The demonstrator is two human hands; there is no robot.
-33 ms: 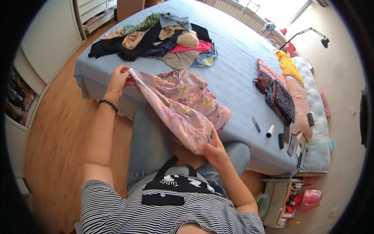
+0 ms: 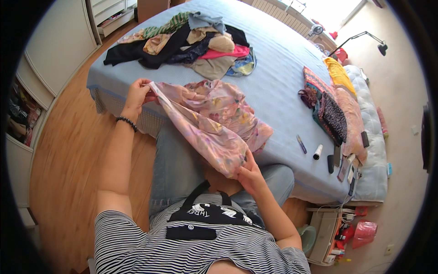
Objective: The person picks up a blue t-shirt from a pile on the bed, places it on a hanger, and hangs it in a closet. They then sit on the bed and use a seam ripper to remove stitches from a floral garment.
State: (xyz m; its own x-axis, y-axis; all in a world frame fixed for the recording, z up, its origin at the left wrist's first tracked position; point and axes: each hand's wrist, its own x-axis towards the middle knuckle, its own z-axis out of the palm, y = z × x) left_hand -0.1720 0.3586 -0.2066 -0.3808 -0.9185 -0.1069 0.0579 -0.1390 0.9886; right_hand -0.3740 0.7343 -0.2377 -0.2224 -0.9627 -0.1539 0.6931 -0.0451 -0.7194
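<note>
Hands: left [image 2: 137, 93], right [image 2: 248, 176] pinch floral garment [image 2: 214, 118] ends | stretched past bed [image 2: 273, 77] edge

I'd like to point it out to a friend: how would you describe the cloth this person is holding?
Start at the big blue bed. At its near edge, a pink floral garment stretches between the left hand and the right hand. Unlike the heap of mixed clothes at the far end, it is spread out, thin and pale pink, with a soft flower print.

Clothes heap [image 2: 182, 41] lies behind garment [image 2: 219, 118] on bed [image 2: 278, 68].
</note>
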